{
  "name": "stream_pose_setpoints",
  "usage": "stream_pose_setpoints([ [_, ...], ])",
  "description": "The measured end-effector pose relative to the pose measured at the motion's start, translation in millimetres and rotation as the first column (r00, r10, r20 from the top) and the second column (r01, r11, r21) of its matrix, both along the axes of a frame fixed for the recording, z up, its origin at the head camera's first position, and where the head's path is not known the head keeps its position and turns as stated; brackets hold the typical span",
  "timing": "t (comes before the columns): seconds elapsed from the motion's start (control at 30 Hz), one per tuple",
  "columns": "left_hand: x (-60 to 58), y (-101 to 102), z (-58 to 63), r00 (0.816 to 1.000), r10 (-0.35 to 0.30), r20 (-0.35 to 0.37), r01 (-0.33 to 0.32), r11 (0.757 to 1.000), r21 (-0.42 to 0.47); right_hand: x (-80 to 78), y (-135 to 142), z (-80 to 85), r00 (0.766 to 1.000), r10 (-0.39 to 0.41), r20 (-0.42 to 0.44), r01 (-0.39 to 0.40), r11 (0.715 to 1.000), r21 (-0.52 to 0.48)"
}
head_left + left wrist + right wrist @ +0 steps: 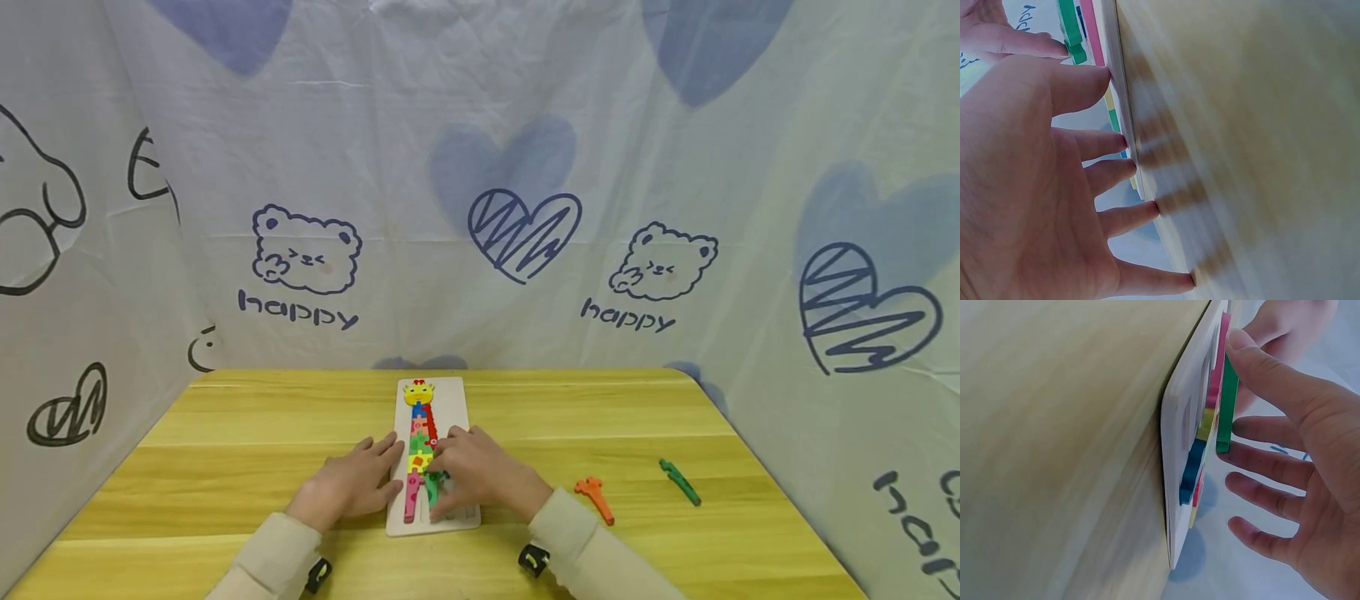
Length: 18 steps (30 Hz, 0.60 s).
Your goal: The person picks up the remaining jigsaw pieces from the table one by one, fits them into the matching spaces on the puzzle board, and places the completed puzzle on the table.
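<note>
A white puzzle board (pixel 453 400) lies on the table with a giraffe built from coloured pieces: a yellow head (pixel 418 393), a patterned neck and a pink leg (pixel 411 500). My right hand (pixel 480 471) pinches a green leg piece (pixel 1228 403) between thumb and fingertips, over the lower part of the board. In the right wrist view that piece stands slightly off the board's face. A dark teal piece (pixel 1192 472) sits on the board nearby. My left hand (pixel 356 483) rests at the board's left edge, fingers spread and nearly straight, thumb at its rim.
To the right on the wooden table (pixel 225 458) lie an orange piece (pixel 596 500) and a dark green piece (pixel 680 482). A white cloth (pixel 420 167) printed with hearts and bears hangs behind the table and at both sides.
</note>
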<state>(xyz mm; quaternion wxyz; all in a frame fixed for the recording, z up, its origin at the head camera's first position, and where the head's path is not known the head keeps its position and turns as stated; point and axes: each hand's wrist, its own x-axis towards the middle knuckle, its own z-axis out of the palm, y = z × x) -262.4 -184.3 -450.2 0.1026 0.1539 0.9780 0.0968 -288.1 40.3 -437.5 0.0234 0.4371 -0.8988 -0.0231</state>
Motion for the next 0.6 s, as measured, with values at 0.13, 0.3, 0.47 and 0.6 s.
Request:
stream_pose_setpoints([
  [0.13,-0.6,-0.1,-1.4,1.0,0.004,-0.002,-0.004,1.0,-0.003,1.9,-2.6,1.3,1.0,0.001,0.001,-0.001,1.0,0.003],
  [0.3,0.0,-0.3,-1.4,1.0,0.004,-0.008,-0.004,1.0,0.001,2.6,-5.3,0.4,1.0,-0.014,0.008,0.014,1.0,0.021],
  [0.47,0.0,-0.7,-1.6,1.0,-0.001,-0.012,0.001,1.0,0.004,3.9,-7.7,-0.8,1.0,-0.026,-0.011,0.026,0.999,0.039],
  [0.6,-0.7,-0.8,-2.6,1.0,-0.004,-0.01,0.004,1.0,0.004,4.9,-9.4,-1.6,0.999,-0.034,-0.026,0.035,0.998,0.044],
])
